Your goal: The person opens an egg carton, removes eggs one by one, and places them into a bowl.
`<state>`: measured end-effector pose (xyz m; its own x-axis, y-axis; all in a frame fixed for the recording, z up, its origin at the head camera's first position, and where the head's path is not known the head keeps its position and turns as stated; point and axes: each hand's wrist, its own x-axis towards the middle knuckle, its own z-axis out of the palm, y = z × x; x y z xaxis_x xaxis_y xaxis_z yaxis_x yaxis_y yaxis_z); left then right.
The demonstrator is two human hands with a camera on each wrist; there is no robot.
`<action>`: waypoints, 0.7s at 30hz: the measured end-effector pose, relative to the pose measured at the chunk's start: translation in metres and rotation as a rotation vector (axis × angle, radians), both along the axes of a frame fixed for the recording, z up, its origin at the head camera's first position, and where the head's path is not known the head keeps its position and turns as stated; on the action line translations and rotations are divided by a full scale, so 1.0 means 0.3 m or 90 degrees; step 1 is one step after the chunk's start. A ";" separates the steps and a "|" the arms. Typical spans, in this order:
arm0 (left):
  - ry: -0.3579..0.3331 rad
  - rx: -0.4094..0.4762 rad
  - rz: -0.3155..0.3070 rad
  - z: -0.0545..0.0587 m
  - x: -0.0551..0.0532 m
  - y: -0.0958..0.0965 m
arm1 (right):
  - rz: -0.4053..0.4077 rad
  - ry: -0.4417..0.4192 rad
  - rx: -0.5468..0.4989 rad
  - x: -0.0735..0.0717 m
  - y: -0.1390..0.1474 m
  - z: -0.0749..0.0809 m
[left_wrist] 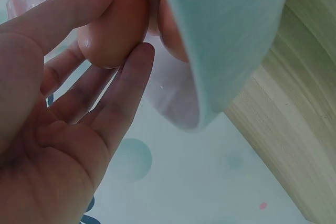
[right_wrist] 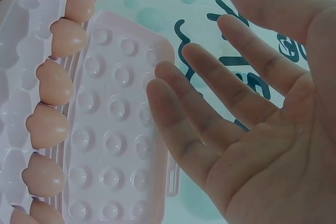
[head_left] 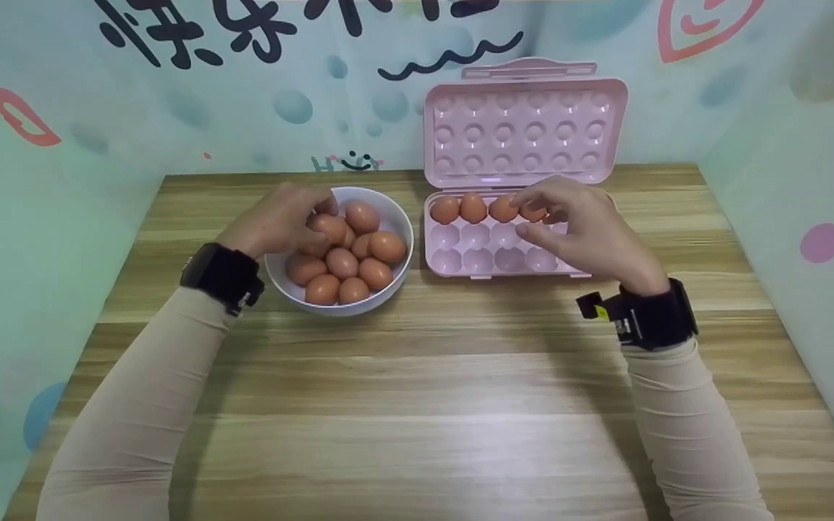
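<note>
My left hand (head_left: pixel 281 223) reaches into a white bowl (head_left: pixel 339 310) of brown eggs. Its thumb and fingers pinch a brown egg (left_wrist: pixel 115 27) near the bowl's rim. Over the right part of an open pink egg carton (head_left: pixel 449 268) hovers my right hand (head_left: pixel 580 226), its fingers spread and nothing held. Brown eggs (right_wrist: pixel 55 82) fill a row beside the carton's hinge. At the lower edge of the right wrist view, part of another egg (right_wrist: pixel 22 217) shows in front of that row. The right hand hides some of the carton's cups in the head view.
The carton's dimpled lid (head_left: pixel 525 134) stands raised against the patterned backdrop (head_left: pixel 236 123). Bowl and carton sit side by side at the back of a wooden table (head_left: pixel 417 391). Each wrist wears a black strapped device (head_left: pixel 656 317).
</note>
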<state>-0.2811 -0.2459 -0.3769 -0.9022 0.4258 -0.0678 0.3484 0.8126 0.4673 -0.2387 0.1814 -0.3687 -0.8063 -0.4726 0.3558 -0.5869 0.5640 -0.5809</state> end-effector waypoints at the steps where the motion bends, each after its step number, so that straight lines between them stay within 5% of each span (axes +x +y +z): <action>1: -0.004 -0.005 0.002 0.001 0.002 0.000 | 0.001 0.001 0.001 0.000 0.000 0.000; 21: 0.007 -0.020 -0.023 0.009 0.019 0.001 | -0.002 0.013 0.002 -0.005 0.021 0.009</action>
<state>-0.2754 -0.2456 -0.3741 -0.8868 0.4566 -0.0712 0.3835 0.8131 0.4379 -0.2401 0.1877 -0.3661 -0.8000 -0.4715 0.3710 -0.5973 0.5679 -0.5662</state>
